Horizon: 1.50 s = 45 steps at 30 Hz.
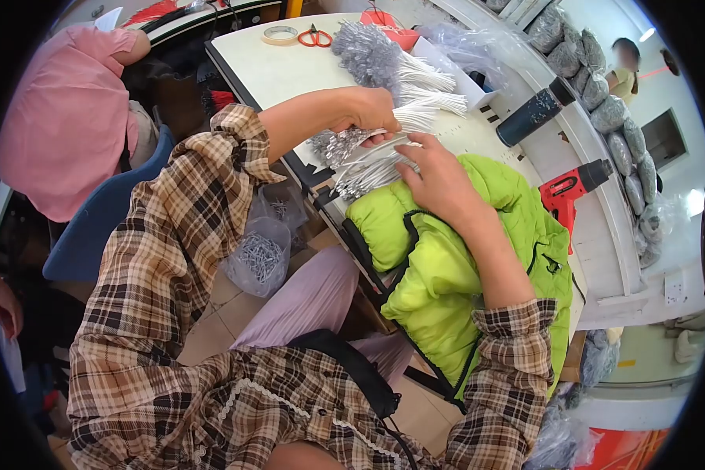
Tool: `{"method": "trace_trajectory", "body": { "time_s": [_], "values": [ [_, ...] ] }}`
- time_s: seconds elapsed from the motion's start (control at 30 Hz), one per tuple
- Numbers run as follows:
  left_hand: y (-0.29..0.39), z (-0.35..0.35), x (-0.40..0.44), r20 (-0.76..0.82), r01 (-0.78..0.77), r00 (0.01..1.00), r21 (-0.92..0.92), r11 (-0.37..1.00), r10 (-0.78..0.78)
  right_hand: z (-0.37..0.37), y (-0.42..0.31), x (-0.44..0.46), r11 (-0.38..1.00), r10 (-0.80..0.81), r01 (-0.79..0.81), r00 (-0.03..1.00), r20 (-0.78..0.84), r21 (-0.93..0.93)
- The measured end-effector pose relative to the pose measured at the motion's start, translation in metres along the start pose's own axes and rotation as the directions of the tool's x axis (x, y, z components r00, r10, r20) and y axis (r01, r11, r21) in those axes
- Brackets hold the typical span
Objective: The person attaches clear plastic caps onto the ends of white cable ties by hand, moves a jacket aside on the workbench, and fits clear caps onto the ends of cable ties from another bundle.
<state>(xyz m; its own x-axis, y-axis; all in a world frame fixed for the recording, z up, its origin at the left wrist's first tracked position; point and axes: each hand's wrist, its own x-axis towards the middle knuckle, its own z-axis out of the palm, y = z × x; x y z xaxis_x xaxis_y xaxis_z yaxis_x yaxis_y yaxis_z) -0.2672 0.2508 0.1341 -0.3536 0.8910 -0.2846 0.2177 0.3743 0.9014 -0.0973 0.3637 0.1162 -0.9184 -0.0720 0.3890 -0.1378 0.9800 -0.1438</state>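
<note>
My left hand [368,111] is closed around a bundle of thin white cables with silvery ends [343,146], held over the table. Close by, my right hand [440,176] has its fingers apart, with the fingertips at loose white cables [372,168] spread on the tabletop. Just behind lies a larger pile of white cables [427,77], its grey ends bunched at the left. A bright green padded jacket [517,211] lies on the table's near edge, beneath my right forearm.
Red-handled scissors [315,36], a tape roll [280,34] and a red basket [395,33] sit at the back. A dark bottle [534,112] and a red heat gun [570,192] are on the right. Bags of metal pieces [260,254] hang below. A person in pink [66,117] sits left.
</note>
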Motion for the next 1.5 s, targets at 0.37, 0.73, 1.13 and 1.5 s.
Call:
{"method": "trace_trajectory", "body": {
  "time_s": [0.37,0.73,1.13,1.5],
  "values": [
    [0.021,0.008,-0.029,-0.025,-0.312,0.947,-0.318,0.895,0.321,-0.041,-0.019,0.021,0.438,0.415,-0.422,0.878,0.238,0.793],
    [0.008,0.079,-0.138,0.191,-0.221,0.867,-0.68,0.699,0.46,-0.079,-0.046,0.01,-0.159,0.306,-0.083,0.943,0.128,0.984],
    [-0.071,0.132,-0.208,0.26,0.052,0.872,-0.891,0.451,0.415,-0.047,-0.132,-0.048,0.275,0.328,-0.252,0.932,0.156,0.928],
    [-0.075,0.171,-0.215,0.454,0.21,0.788,-0.832,0.514,0.415,-0.094,-0.133,-0.139,0.745,0.419,-0.421,0.899,0.128,0.518]
  ]
}}
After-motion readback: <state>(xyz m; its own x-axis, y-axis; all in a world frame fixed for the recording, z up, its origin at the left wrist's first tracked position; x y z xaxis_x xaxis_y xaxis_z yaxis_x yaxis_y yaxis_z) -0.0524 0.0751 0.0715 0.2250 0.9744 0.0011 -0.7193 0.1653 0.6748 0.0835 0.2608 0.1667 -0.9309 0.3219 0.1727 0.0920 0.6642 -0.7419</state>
